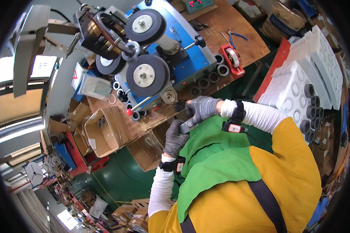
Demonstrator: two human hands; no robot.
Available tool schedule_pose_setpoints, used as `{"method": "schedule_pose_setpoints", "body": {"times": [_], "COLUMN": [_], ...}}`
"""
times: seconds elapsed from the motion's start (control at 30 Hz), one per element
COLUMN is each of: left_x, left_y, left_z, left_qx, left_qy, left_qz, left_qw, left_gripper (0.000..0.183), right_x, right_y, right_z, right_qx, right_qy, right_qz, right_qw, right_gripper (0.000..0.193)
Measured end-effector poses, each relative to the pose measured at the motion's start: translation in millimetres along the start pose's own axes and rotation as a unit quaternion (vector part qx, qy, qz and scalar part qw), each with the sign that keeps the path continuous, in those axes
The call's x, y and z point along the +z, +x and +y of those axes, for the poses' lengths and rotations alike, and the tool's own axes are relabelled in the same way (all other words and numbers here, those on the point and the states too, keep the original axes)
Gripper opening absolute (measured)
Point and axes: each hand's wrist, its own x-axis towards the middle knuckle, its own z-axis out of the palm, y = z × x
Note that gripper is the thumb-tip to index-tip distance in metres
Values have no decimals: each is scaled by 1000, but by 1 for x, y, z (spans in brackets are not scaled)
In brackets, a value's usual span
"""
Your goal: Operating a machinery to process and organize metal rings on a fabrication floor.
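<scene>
My left hand [175,139], in a grey knit glove, is closed around a small grey piece [186,127] with a flat face, held in front of my green apron. My right hand [204,109], gloved alike, sits just above and to the right, its fingers curled against the same piece. Part of the piece is hidden by the fingers, so its full shape does not show. Right beyond my hands stands a blue winding machine [190,64] with black rollers [148,75] and a metal ring [132,49] between them.
Dark ring cores [214,77] line the front of the wooden bench [247,48]. A red tape dispenser [232,59] and blue-handled pliers [233,39] lie at right. Cardboard boxes [101,132] stand at left; white foam trays [291,87] with more rings are at far right.
</scene>
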Motion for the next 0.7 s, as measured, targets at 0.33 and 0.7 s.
{"method": "schedule_pose_setpoints", "body": {"times": [0.33, 0.7], "left_x": [-26, -101], "left_y": [-10, -40], "left_z": [-12, -58], "left_qx": [-135, -203], "left_qy": [-245, -264], "left_qz": [28, -14], "left_qw": [960, 943], "left_gripper": [37, 46], "right_x": [29, 74], "right_y": [20, 51], "right_z": [-4, -36], "right_qx": [-241, -82], "right_qy": [101, -48], "right_qz": [149, 75], "right_qw": [954, 993], "right_gripper": [41, 57]}}
